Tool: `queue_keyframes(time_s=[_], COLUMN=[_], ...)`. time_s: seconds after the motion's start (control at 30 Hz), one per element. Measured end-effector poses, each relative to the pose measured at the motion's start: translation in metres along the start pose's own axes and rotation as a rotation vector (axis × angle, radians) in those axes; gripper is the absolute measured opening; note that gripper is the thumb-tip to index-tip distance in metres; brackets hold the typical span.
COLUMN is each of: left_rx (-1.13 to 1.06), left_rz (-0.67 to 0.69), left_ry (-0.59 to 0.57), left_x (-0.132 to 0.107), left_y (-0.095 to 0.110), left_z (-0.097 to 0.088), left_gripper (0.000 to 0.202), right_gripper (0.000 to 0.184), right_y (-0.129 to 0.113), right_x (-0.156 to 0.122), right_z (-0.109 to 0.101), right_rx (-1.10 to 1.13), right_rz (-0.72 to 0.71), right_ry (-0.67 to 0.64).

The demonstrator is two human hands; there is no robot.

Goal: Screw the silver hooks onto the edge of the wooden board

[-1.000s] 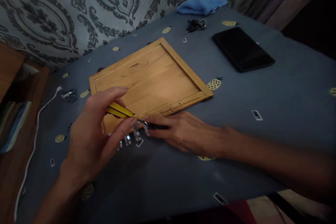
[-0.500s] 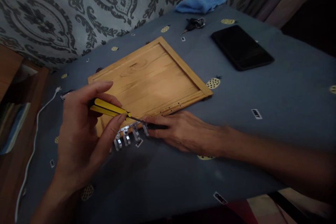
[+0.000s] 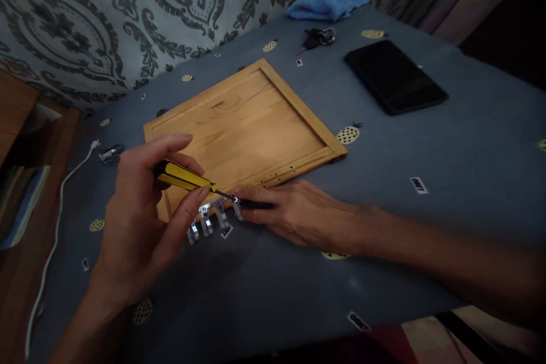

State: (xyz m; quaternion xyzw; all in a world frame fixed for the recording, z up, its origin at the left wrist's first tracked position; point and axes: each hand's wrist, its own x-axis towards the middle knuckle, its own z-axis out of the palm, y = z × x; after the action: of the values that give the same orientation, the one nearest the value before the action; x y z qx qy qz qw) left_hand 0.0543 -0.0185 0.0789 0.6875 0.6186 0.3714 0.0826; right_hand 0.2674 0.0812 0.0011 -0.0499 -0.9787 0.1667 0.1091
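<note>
A square wooden board (image 3: pixel 247 125) with a raised frame lies on the blue-grey cloth. A metal hook rack (image 3: pixel 211 219) with several silver hooks sits along the board's near edge. My left hand (image 3: pixel 140 222) grips a yellow and black screwdriver (image 3: pixel 185 178) between thumb and fingers, and its tip rests on the rack's right end. My right hand (image 3: pixel 294 213) lies flat on the cloth beside the board, fingertips pressed against the right end of the rack.
A black phone (image 3: pixel 394 77) lies at the back right. A bunch of keys (image 3: pixel 318 38) and a folded blue cloth (image 3: pixel 326 4) are near the far edge. A white cable (image 3: pixel 51 227) runs down the left side. Patterned fabric hangs behind.
My left hand has drawn back to the left, so more of the screwdriver's handle and the hooks show. The right hand has stayed put.
</note>
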Motion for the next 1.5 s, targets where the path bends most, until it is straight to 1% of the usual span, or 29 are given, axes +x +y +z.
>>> queue_keyframes(time_s=[0.1, 0.17, 0.3, 0.4, 0.63, 0.83, 1.0, 1.13, 1.23, 1.33, 1.5], left_rx=[-0.033, -0.040, 0.056, 0.068, -0.190, -0.177, -0.180, -0.183, -0.183, -0.219, -0.307], left_rz=[0.001, 0.026, 0.093, 0.086, -0.020, -0.071, -0.097, -0.101, -0.098, -0.097, -0.117], left_ry=[-0.016, -0.010, 0.079, 0.102, 0.074, 0.034, 0.012, -0.023, -0.029, -0.038, -0.091], left_x=[0.000, 0.001, 0.000, -0.002, 0.002, 0.002, 0.001, 0.001, 0.001, 0.001, 0.002], left_y=[0.001, 0.001, 0.000, 0.000, 0.003, 0.001, -0.001, -0.001, 0.000, 0.001, 0.005], left_z=[0.002, 0.005, 0.009, 0.010, 0.014, 0.019, 0.014, 0.012, 0.012, 0.012, 0.011], left_gripper=[0.049, 0.049, 0.050, 0.053, 0.057, 0.051, 0.051, 0.052, 0.051, 0.051, 0.050], right_gripper=[0.045, 0.043, 0.043, 0.045, 0.045, 0.045, 0.044, 0.043, 0.044, 0.045, 0.046], right_y=[0.000, 0.000, 0.000, 0.000, 0.000, 0.001, 0.001, 0.001, 0.001, 0.001, 0.002], right_x=[0.000, 0.000, 0.000, -0.001, 0.000, -0.001, -0.001, -0.001, 0.000, -0.001, -0.001], right_z=[0.001, 0.001, 0.000, 0.001, 0.000, 0.001, 0.004, 0.002, 0.001, 0.003, 0.006], right_rx=[0.001, 0.001, 0.002, 0.009, 0.011, 0.012, -0.005, -0.004, -0.014, -0.021, -0.015], right_rz=[-0.004, -0.002, -0.003, 0.006, 0.011, 0.004, -0.012, -0.007, -0.004, -0.001, -0.020], right_ry=[0.012, 0.013, 0.004, -0.003, -0.027, -0.007, 0.027, 0.013, 0.001, 0.012, 0.046])
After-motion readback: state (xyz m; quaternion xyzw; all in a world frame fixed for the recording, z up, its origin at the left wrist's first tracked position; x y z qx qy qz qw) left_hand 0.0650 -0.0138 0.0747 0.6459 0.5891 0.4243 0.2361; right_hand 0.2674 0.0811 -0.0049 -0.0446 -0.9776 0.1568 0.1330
